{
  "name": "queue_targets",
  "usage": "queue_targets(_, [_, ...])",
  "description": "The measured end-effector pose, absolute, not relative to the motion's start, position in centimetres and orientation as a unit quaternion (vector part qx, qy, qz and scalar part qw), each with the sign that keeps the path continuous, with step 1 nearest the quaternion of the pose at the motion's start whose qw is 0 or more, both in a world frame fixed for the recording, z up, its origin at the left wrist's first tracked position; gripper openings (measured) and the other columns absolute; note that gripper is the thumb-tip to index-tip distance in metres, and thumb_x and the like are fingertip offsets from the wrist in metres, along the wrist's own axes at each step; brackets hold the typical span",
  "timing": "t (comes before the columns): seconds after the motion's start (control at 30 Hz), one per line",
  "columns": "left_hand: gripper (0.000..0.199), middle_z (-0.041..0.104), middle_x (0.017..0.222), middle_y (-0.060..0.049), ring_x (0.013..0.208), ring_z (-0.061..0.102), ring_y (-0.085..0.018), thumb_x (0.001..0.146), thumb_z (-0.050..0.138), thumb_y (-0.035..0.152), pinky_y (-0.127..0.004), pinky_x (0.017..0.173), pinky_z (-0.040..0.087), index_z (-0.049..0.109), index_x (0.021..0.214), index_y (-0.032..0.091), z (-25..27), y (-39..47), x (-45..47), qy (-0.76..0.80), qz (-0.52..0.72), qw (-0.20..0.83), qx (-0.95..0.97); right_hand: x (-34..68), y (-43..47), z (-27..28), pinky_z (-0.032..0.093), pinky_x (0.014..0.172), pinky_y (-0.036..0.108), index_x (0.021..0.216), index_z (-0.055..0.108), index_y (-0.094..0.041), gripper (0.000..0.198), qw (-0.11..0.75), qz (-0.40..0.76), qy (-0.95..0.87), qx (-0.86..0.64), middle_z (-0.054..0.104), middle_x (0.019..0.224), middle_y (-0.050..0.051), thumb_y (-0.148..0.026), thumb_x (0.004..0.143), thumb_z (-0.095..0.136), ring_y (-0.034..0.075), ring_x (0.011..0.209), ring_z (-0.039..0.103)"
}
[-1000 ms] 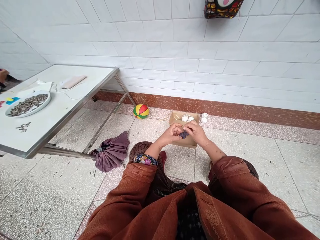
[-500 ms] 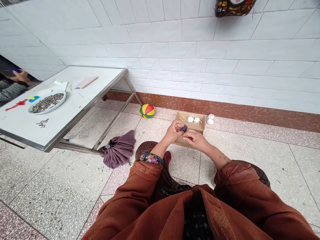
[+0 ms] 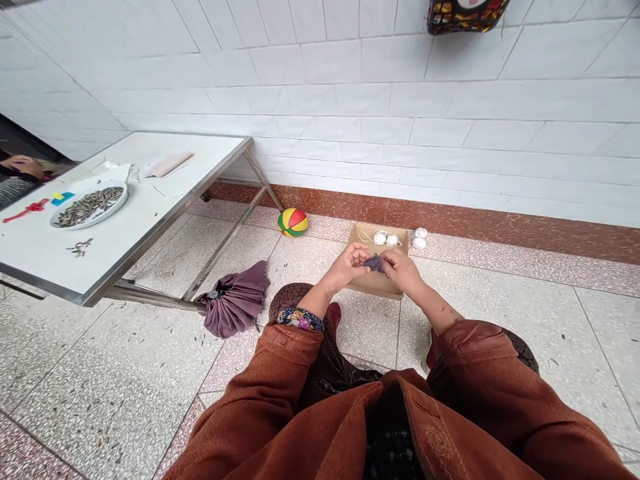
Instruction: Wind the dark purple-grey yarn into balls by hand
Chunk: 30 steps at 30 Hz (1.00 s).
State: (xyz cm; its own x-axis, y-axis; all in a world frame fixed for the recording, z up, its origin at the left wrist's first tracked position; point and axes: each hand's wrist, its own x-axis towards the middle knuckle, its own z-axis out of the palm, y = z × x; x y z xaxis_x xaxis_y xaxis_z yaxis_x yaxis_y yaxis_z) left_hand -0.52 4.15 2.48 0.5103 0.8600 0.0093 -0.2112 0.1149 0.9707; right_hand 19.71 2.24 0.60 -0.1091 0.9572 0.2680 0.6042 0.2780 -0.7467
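Observation:
Between my two hands is a small dark purple yarn piece (image 3: 373, 263), which looks knitted or crocheted. My left hand (image 3: 349, 264) pinches its left side between thumb and fingers, with the other fingers curled above. Closed at the right edge of the piece is my right hand (image 3: 401, 271); whether a hook or needle is in its fingers I cannot make out. Below the hands a shallow cardboard box (image 3: 377, 287) lies on the floor, with white yarn balls (image 3: 381, 238) at its far end.
Other white yarn balls (image 3: 419, 243) sit right of the box. A striped ball (image 3: 293, 222) lies near the wall. On the left, a table (image 3: 145, 207) bears a plate of seeds (image 3: 93, 205); a folded purple umbrella (image 3: 237, 300) leans below. Another person's hand (image 3: 25, 165) is at far left.
My right hand has risen and shifted slightly right, its fingers now at the right edge of the yarn piece. The piece shows more broadly. The other person's hand has moved lower left.

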Motion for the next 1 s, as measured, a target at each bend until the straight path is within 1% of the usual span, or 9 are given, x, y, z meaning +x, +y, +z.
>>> queue_targets(0.1, [0.055, 0.067, 0.092, 0.002, 0.083, 0.061, -0.011, 0.066, 0.082, 0.016, -0.028, 0.084, 0.043, 0.053, 0.113, 0.021, 2.2, 4.6, -0.7, 0.326, 0.436, 0.674, 0.500, 18.6, 1.1, 0.3, 0.048, 0.072, 0.031, 0.089, 0.068, -0.022, 0.013, 0.332, 0.225, -0.759, -0.512, 0.061, 0.085, 0.004, -0.021, 0.094, 0.056, 0.020, 0.079, 0.061])
queue_targets(0.2, [0.053, 0.066, 0.086, 0.003, 0.077, 0.059, -0.010, 0.065, 0.082, 0.017, -0.028, 0.081, 0.042, 0.054, 0.110, 0.020, 1.7, 5.0, -0.7, 0.360, 0.449, 0.660, 0.483, 17.8, 0.2, 0.7, 0.049, 0.074, 0.031, 0.096, 0.070, -0.023, 0.017, 0.321, 0.201, -0.795, -0.474, 0.063, 0.091, 0.005, -0.023, 0.099, 0.053, 0.020, 0.084, 0.063])
queue_targets(0.33, [0.053, 0.066, 0.085, 0.003, 0.078, 0.060, -0.011, 0.064, 0.083, 0.014, -0.029, 0.083, 0.043, 0.052, 0.107, 0.019, 1.4, 5.1, -0.6, 0.398, 0.434, 0.638, 0.497, 17.8, 0.2, 1.3, 0.052, 0.080, 0.032, 0.098, 0.071, -0.024, 0.018, 0.358, 0.200, -0.809, -0.422, 0.066, 0.095, 0.006, -0.028, 0.102, 0.053, 0.021, 0.089, 0.065])
queue_targets(0.43, [0.056, 0.065, 0.085, 0.003, 0.080, 0.060, -0.012, 0.061, 0.083, 0.010, -0.031, 0.084, 0.043, 0.051, 0.106, 0.019, 1.4, 4.8, -0.5, 0.404, 0.402, 0.632, 0.526, 18.3, 0.9, 1.6, 0.053, 0.080, 0.034, 0.098, 0.072, -0.024, 0.019, 0.392, 0.206, -0.798, -0.408, 0.066, 0.094, 0.006, -0.031, 0.102, 0.054, 0.021, 0.087, 0.065])
queue_targets(0.6, [0.057, 0.064, 0.088, 0.002, 0.082, 0.062, -0.012, 0.061, 0.084, 0.011, -0.031, 0.084, 0.044, 0.053, 0.108, 0.019, 1.8, 4.2, -0.4, 0.313, 0.348, 0.694, 0.547, 19.5, 2.5, 1.2, 0.052, 0.079, 0.036, 0.092, 0.072, -0.024, 0.020, 0.428, 0.201, -0.756, -0.452, 0.067, 0.089, 0.006, -0.034, 0.100, 0.056, 0.022, 0.085, 0.063])
queue_targets(0.7, [0.056, 0.067, 0.092, 0.001, 0.084, 0.063, -0.012, 0.065, 0.084, 0.014, -0.030, 0.084, 0.044, 0.054, 0.111, 0.020, 2.2, 4.2, -0.7, 0.283, 0.365, 0.720, 0.518, 19.8, 3.0, 0.4, 0.051, 0.078, 0.036, 0.089, 0.070, -0.023, 0.021, 0.435, 0.205, -0.727, -0.490, 0.067, 0.086, 0.006, -0.032, 0.100, 0.055, 0.023, 0.085, 0.063])
queue_targets(0.83, [0.051, 0.068, 0.092, 0.001, 0.082, 0.062, -0.011, 0.067, 0.083, 0.016, -0.028, 0.083, 0.043, 0.055, 0.109, 0.020, 2.2, 4.7, -1.1, 0.300, 0.434, 0.706, 0.473, 19.0, 2.3, -0.4, 0.050, 0.076, 0.034, 0.089, 0.068, -0.023, 0.018, 0.385, 0.220, -0.745, -0.498, 0.065, 0.087, 0.005, -0.028, 0.099, 0.054, 0.021, 0.082, 0.063])
queue_targets(0.93, [0.046, 0.066, 0.086, 0.003, 0.078, 0.060, -0.010, 0.066, 0.082, 0.014, -0.028, 0.082, 0.043, 0.055, 0.104, 0.019, 1.8, 5.1, -1.2, 0.352, 0.457, 0.672, 0.464, 18.0, 1.3, -0.2, 0.050, 0.079, 0.033, 0.092, 0.068, -0.023, 0.018, 0.339, 0.221, -0.794, -0.453, 0.064, 0.090, 0.005, -0.027, 0.100, 0.053, 0.021, 0.084, 0.063])
queue_targets(1.0, [0.045, 0.066, 0.084, 0.003, 0.077, 0.060, -0.010, 0.065, 0.080, 0.012, -0.028, 0.083, 0.043, 0.055, 0.102, 0.019, 1.5, 5.2, -1.1, 0.385, 0.452, 0.650, 0.474, 17.7, 0.7, 0.3, 0.051, 0.081, 0.033, 0.095, 0.068, -0.023, 0.019, 0.333, 0.221, -0.817, -0.416, 0.065, 0.092, 0.006, -0.027, 0.102, 0.051, 0.021, 0.087, 0.064])
